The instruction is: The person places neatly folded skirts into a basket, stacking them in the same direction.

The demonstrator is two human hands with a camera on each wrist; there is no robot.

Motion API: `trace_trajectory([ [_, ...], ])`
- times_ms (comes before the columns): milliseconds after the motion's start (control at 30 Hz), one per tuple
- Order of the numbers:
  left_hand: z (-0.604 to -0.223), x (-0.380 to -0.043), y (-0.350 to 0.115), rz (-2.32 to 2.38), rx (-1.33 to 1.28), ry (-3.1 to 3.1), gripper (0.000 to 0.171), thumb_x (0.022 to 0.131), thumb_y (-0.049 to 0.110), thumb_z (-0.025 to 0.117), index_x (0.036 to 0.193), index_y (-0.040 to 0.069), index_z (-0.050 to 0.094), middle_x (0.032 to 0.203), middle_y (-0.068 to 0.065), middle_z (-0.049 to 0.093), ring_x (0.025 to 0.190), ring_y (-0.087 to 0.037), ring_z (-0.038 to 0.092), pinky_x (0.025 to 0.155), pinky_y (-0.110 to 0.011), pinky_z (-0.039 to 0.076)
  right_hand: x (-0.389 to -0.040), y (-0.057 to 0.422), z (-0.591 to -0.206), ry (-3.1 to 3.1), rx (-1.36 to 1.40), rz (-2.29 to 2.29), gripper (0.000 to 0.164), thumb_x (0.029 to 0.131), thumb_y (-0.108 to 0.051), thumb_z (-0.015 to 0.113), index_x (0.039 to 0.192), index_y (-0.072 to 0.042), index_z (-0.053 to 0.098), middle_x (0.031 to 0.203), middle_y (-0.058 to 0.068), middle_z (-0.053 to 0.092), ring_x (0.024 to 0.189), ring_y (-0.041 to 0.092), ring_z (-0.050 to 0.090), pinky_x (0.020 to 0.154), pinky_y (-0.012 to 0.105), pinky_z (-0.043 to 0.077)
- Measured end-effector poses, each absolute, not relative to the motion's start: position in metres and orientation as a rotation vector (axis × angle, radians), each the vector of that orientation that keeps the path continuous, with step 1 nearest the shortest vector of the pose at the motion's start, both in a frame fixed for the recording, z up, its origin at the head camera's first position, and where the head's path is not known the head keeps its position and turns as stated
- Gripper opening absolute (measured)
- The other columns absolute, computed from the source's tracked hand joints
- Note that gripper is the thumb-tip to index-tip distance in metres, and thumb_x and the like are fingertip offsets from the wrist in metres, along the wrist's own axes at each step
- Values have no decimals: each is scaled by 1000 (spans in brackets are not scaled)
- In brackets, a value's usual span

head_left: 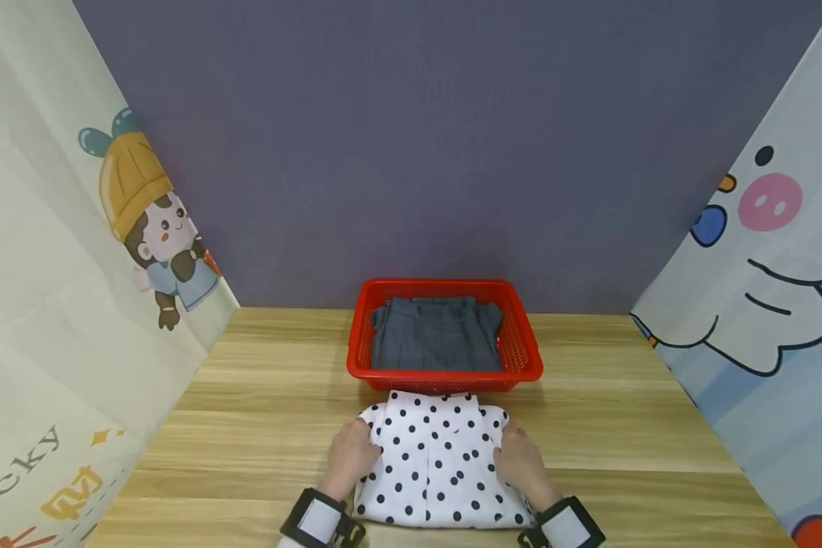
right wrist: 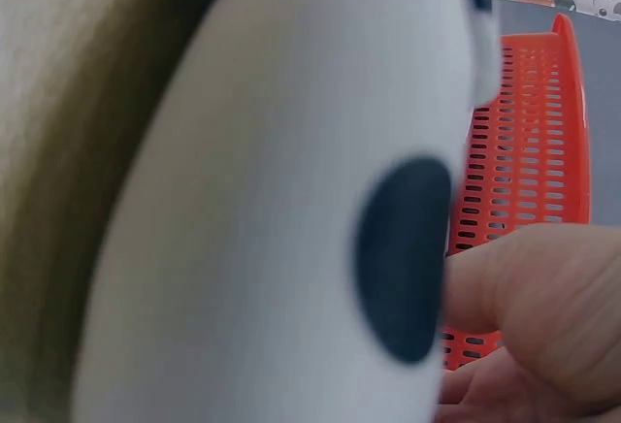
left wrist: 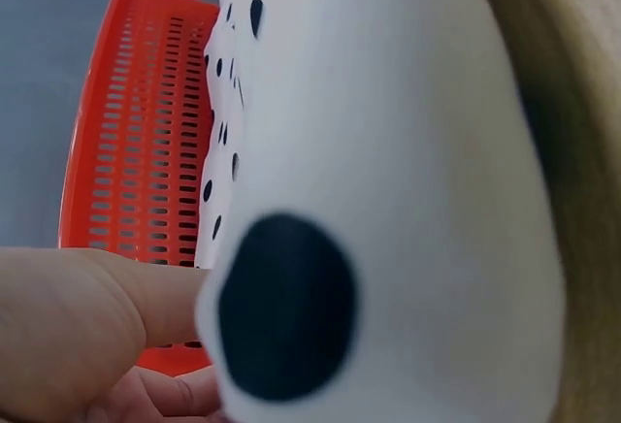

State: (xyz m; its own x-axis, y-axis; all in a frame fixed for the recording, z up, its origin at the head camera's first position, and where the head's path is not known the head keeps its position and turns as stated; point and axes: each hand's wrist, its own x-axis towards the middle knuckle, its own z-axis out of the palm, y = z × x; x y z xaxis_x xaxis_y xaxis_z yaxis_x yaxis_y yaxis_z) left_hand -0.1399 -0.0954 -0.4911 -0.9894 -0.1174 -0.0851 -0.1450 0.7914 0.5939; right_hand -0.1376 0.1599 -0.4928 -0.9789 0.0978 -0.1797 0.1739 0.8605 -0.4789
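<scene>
A folded white garment with black polka dots (head_left: pixel 438 464) lies in front of the red basket, its far edge right at the basket's near side. My left hand (head_left: pixel 352 459) grips its left side, thumb on top and fingers underneath. On the opposite side my right hand (head_left: pixel 520 462) pinches the garment's right edge in the same way. Close up, the spotted cloth fills much of the left wrist view, with the left thumb (left wrist: pixel 165 302) against it. In the right wrist view the right thumb (right wrist: pixel 475 292) presses the cloth's edge.
Behind the garment stands a red plastic basket (head_left: pixel 445 377) with slotted walls, holding a folded dark grey garment (head_left: pixel 438 335). Both are on a wood-grain table (head_left: pixel 246 434). A grey-blue panel (head_left: pixel 438 152) rises at the back, and printed sheets flank the left and right.
</scene>
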Motion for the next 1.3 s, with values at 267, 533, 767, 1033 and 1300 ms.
trace_trajectory([
  [267,-490,-139,-102,1037,-214,2890,6,73,4,63,77,2,58,65,-5,52,53,-18,47,46,-27,37,-138,163,-494,2852,208,-829,44,86,-3,52,122,18,38,114,34,51,88,35,58,77,45,51],
  [533,-485,-137,-105,1027,-195,2915,7,74,5,62,80,1,61,70,-7,56,57,-18,48,49,-28,37,-136,163,-493,2860,190,-865,43,87,-3,50,124,15,39,116,32,51,97,39,57,79,46,50],
  [767,-483,-137,-106,1048,-192,2883,11,73,9,65,77,1,59,69,-7,55,59,-19,48,50,-28,38,-136,166,-492,2875,190,-876,39,87,-2,48,122,13,41,109,29,53,87,33,58,72,43,51],
  [1033,-481,-137,-101,1086,-178,2824,22,63,15,72,70,4,55,61,-6,50,53,-19,46,46,-28,36,-136,166,-492,2892,178,-874,39,87,-1,48,123,13,41,111,30,53,90,35,58,75,45,50],
  [1300,-485,-137,-99,1047,-153,2859,19,62,12,69,73,4,55,63,-5,50,55,-19,47,46,-28,37,-135,166,-492,2886,169,-908,40,87,-2,49,124,11,41,111,27,54,90,32,57,75,43,50],
])
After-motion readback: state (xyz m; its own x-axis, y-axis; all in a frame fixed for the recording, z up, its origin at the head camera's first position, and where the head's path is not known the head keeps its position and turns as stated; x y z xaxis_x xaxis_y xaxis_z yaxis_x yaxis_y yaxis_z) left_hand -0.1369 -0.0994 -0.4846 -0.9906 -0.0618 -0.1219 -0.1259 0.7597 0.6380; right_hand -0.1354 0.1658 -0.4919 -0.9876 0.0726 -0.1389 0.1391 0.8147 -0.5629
